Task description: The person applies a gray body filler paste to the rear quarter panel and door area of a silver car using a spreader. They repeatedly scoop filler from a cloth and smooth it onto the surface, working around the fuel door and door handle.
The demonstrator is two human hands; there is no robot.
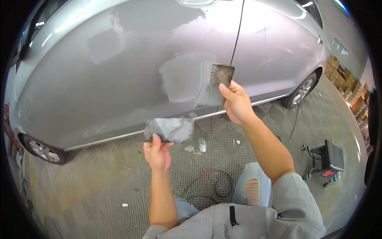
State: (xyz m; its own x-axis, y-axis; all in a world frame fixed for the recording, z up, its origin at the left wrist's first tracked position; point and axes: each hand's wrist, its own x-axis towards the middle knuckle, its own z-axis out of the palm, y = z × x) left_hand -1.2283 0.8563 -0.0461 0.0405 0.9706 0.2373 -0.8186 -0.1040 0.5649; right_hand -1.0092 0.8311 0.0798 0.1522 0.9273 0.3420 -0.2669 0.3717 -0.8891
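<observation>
My left hand (156,156) is closed on the near edge of a flat plate smeared with wet grey filler (171,129), held low in front of the car's sill. In my right hand (238,102) is a flat, roughly rectangular filler spreader (214,83), pinched at its right side between thumb and fingers. Its upper right corner is dark and stained; the rest is grey. The spreader overlaps the silver car door (119,91) near the door gap; whether it touches the panel, I cannot tell. Just left of it lies a matt grey filler patch (180,77) on the door.
Paler sanded areas mark the door's upper part. Scraps of grey filler (202,145) and a hose (223,187) lie on the ribbed floor mat. At right stands a low wheeled stool (332,155); boxes (342,77) are stacked behind the rear wheel (303,89).
</observation>
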